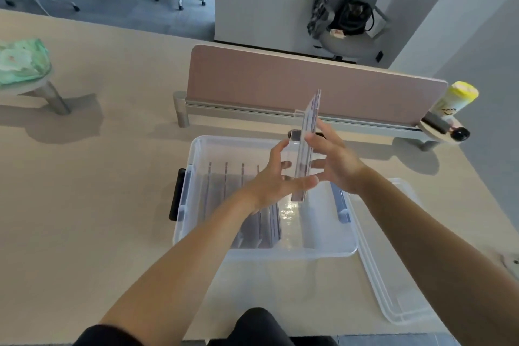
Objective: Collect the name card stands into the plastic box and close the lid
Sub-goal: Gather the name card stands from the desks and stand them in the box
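Observation:
A clear plastic box (292, 251) stands open on the beige table in front of me. Several name card stands (269, 222) sit upright in rows in its left half. Above the box's middle, both hands hold a small stack of clear name card stands (309, 132) on edge, tilted slightly to the right. My left hand (276, 177) presses the stack's left face with fingers spread. My right hand (334, 160) grips it from the right. The clear lid (393, 275) lies flat on the table to the right of the box.
A pink desk divider (280, 78) on a metal rail stands just behind the box. A yellow-capped wipes canister (456, 101) sits on a small shelf at far right. A green bag (22, 62) rests on a stand at far left. Office chairs are beyond the table.

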Tool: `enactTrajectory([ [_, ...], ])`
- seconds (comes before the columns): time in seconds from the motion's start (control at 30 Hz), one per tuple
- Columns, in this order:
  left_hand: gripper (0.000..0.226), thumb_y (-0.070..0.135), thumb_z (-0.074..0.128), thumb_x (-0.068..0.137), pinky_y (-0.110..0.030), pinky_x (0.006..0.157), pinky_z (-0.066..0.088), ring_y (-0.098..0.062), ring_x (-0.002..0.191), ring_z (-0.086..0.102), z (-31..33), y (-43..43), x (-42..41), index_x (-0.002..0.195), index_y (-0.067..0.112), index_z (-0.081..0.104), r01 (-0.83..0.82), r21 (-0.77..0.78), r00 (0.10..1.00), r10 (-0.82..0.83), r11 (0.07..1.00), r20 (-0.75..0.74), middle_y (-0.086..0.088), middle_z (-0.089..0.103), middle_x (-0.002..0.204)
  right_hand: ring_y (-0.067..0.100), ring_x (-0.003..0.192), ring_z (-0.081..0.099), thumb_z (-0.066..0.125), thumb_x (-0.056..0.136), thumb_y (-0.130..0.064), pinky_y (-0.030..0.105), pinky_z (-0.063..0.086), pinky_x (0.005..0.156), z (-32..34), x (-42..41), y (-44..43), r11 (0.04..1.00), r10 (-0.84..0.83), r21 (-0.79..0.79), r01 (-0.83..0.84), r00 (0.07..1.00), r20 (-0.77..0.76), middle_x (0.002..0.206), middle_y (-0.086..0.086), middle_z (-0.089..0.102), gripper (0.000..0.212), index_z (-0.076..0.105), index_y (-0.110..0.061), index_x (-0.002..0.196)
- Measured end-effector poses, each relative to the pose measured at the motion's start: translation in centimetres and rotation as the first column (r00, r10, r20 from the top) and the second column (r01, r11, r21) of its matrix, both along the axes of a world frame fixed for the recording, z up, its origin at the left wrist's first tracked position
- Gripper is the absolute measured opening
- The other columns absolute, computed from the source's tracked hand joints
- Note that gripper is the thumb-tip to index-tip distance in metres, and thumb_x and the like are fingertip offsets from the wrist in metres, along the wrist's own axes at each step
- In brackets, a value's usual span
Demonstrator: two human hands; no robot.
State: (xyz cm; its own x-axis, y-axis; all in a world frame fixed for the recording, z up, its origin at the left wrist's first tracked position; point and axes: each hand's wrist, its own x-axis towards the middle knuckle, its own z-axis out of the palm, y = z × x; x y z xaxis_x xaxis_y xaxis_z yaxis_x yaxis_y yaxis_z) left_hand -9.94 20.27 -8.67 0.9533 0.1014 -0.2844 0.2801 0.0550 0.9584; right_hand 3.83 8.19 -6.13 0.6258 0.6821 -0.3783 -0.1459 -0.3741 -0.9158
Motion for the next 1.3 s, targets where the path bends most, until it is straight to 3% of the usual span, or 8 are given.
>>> enactTrajectory([
  [0.13, 0.083, 0.068, 0.055, 0.081, -0.044, 0.115, 0.029, -0.021, 0.143, 0.032, -1.3, 2.5, -0.9, 0.151, 0.036, 0.023, 0.044, 0.272, 0.996, -0.020, 0.961, -0.091, -0.001, 0.031, 0.157, 0.042, 0.120, 0.054, 0.065, 0.080, -0.056, 0.053, 0.055, 0.084, -1.4, 1.3, -2.2, 0.995, -0.095, 0.006, 0.095, 0.993, -0.071, 0.142, 0.005, 0.049, 0.063, 0.043, -0.049, 0.139],
  [0.3, 0.052, 0.026, 0.059, 0.091, -0.030, 0.108, 0.031, -0.017, 0.136, 0.039, -5.7, 7.8, -3.0, 0.141, 0.024, 0.046, -0.038, 0.650, 0.981, 0.151, 0.759, -0.119, 0.000, 0.044, 0.145, 0.041, 0.115, 0.058, 0.072, 0.066, -0.060, 0.057, 0.054, 0.086, -5.7, 2.6, -3.5, 0.990, -0.112, -0.108, 0.091, 0.972, -0.207, 0.145, 0.011, 0.045, 0.088, 0.038, -0.045, 0.145],
  [0.47, 0.038, 0.023, 0.064, 0.082, -0.049, 0.107, 0.036, -0.040, 0.128, 0.039, -8.2, 9.3, -4.7, 0.119, 0.015, 0.065, -0.177, 0.908, 0.948, 0.313, 0.381, 0.053, -0.016, 0.050, 0.132, 0.041, 0.114, 0.056, 0.071, 0.065, -0.061, 0.061, 0.048, 0.097, -10.3, 2.2, -2.4, 0.974, -0.134, -0.217, 0.070, 0.946, -0.294, 0.153, 0.010, 0.037, 0.084, 0.039, -0.051, 0.142],
  [0.57, 0.050, 0.029, 0.068, 0.078, -0.053, 0.106, 0.033, -0.046, 0.130, 0.034, -9.1, 10.5, -5.3, 0.125, 0.013, 0.059, -0.082, 0.965, 0.907, 0.420, 0.249, -0.031, -0.028, 0.043, 0.135, 0.040, 0.112, 0.051, 0.065, 0.083, -0.053, 0.060, 0.044, 0.099, -12.1, 1.7, -1.7, 0.961, -0.151, -0.269, 0.063, 0.935, -0.320, 0.159, 0.006, 0.030, 0.073, 0.031, -0.050, 0.147],
  [0.73, 0.071, 0.029, 0.064, 0.083, -0.053, 0.104, 0.039, -0.045, 0.131, 0.036, -10.1, 11.1, -6.0, 0.146, 0.020, 0.032, -0.099, 0.866, 0.848, 0.497, 0.491, -0.184, -0.017, 0.037, 0.145, 0.044, 0.130, 0.042, 0.068, 0.070, -0.056, 0.065, 0.037, 0.103, -14.6, 1.0, -1.6, 0.942, -0.158, -0.334, 0.031, 0.919, -0.361, 0.162, 0.005, 0.023, 0.085, 0.032, -0.050, 0.147],
  [0.87, 0.072, 0.027, 0.063, 0.085, -0.051, 0.101, 0.040, -0.045, 0.120, 0.046, -9.6, 11.0, -5.9, 0.148, 0.017, 0.031, -0.133, 0.880, 0.856, 0.501, 0.455, -0.130, -0.018, 0.049, 0.134, 0.052, 0.135, 0.036, 0.067, 0.070, -0.055, 0.064, 0.036, 0.097, -15.9, 0.7, -1.8, 0.935, -0.191, -0.352, 0.042, 0.897, -0.399, 0.163, 0.011, 0.018, 0.089, 0.028, -0.047, 0.150],
  [1.07, 0.073, 0.018, 0.064, 0.084, -0.047, 0.099, 0.040, -0.042, 0.108, 0.053, -8.9, 10.5, -5.8, 0.148, 0.010, 0.031, -0.209, 0.878, 0.854, 0.517, 0.430, -0.050, -0.021, 0.058, 0.116, 0.047, 0.137, 0.036, 0.056, 0.093, -0.052, 0.063, 0.036, 0.101, -17.4, -0.1, -2.1, 0.922, -0.193, -0.384, 0.055, 0.924, -0.331, 0.163, 0.006, 0.021, 0.065, 0.026, -0.048, 0.150],
  [1.3, 0.072, 0.016, 0.064, 0.084, -0.046, 0.100, 0.040, -0.040, 0.112, 0.052, -9.0, 10.6, -6.1, 0.149, 0.012, 0.033, -0.290, 0.833, 0.844, 0.536, 0.471, -0.010, -0.019, 0.058, 0.122, 0.037, 0.144, 0.029, 0.048, 0.098, -0.053, 0.061, 0.038, 0.103, -18.2, 0.0, -2.3, 0.924, -0.149, -0.377, 0.060, 0.966, -0.212, 0.162, 0.002, 0.023, 0.059, 0.028, -0.037, 0.152],
])
